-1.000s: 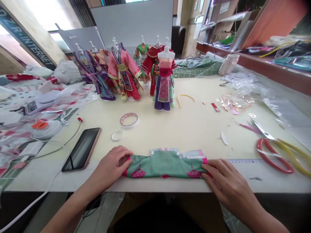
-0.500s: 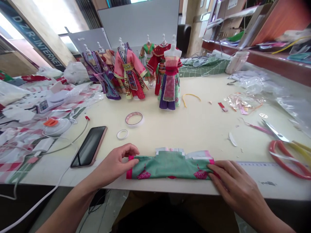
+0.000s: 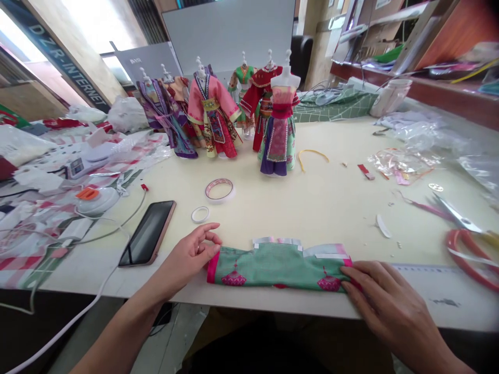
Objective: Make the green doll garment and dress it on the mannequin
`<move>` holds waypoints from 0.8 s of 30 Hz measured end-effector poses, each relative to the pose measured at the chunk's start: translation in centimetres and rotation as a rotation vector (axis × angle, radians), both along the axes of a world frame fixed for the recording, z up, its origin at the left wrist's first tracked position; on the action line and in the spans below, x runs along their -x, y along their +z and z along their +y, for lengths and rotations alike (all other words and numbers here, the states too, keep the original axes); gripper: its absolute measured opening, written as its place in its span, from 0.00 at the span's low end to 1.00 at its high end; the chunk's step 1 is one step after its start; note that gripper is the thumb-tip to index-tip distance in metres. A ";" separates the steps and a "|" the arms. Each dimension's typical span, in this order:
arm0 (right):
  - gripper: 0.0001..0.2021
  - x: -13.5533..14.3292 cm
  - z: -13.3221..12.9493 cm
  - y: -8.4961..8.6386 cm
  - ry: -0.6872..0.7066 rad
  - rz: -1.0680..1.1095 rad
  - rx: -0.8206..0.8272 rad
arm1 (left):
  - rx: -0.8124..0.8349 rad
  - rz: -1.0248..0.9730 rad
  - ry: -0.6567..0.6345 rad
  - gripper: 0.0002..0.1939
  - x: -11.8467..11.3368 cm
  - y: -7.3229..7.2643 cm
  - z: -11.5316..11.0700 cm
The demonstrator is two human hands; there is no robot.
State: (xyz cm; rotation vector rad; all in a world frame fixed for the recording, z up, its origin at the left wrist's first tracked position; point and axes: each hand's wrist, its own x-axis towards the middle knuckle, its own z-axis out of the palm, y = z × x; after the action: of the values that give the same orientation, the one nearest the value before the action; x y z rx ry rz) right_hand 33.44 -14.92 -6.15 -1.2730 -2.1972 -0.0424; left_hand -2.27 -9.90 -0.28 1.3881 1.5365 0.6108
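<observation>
A folded green cloth piece (image 3: 278,265) with pink pattern patches and bright pink ends lies flat along the table's front edge. Pale strips line its upper edge. My left hand (image 3: 191,262) pinches its left end near the top corner, the thumb on the cloth and the other fingers curled above. At the right end, my right hand (image 3: 390,293) has the pink edge between thumb and fingers. A ruler (image 3: 424,271) lies just beyond the right hand, partly hidden by it.
Dressed doll forms (image 3: 278,124) stand at the back. Left of centre are a phone (image 3: 148,234), a tape roll (image 3: 219,190) and a smaller ring (image 3: 200,214). Red-handled scissors (image 3: 463,249) lie at right. Cables and a scale (image 3: 80,165) occupy the left.
The view has shifted slightly, so most things appear a little further right. The left hand's fingers have lifted and straightened somewhat at the cloth's corner; the right hand keeps its hold.
</observation>
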 end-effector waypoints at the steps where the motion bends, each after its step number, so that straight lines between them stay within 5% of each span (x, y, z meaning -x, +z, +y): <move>1: 0.09 0.0 0.0 0.0 -0.001 -0.001 -0.002 | -0.005 -0.026 0.020 0.24 0.1 0.1 -0.2; 10: 0.09 0.1 0.1 -0.3 -0.006 0.001 -0.016 | -0.121 -0.026 0.036 0.35 0.4 -1.1 -1.3; 16: 0.10 0.1 0.0 -0.3 0.000 0.008 -0.017 | -0.473 0.442 0.017 0.26 0.6 -2.1 -2.1; 20: 0.09 0.2 0.1 -0.1 0.010 0.017 -0.022 | -0.762 0.765 -0.167 0.15 0.8 -2.8 -3.0; 24: 0.09 0.2 0.1 0.0 -0.004 0.009 -0.020 | -0.818 0.950 -0.300 0.15 0.8 -3.2 -3.5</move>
State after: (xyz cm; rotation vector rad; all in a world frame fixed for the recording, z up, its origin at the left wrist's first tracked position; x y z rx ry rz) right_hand 33.19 -14.82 -6.14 -1.2645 -2.1814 -0.0608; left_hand -3.08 -13.42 -3.49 2.7570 1.7793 0.4033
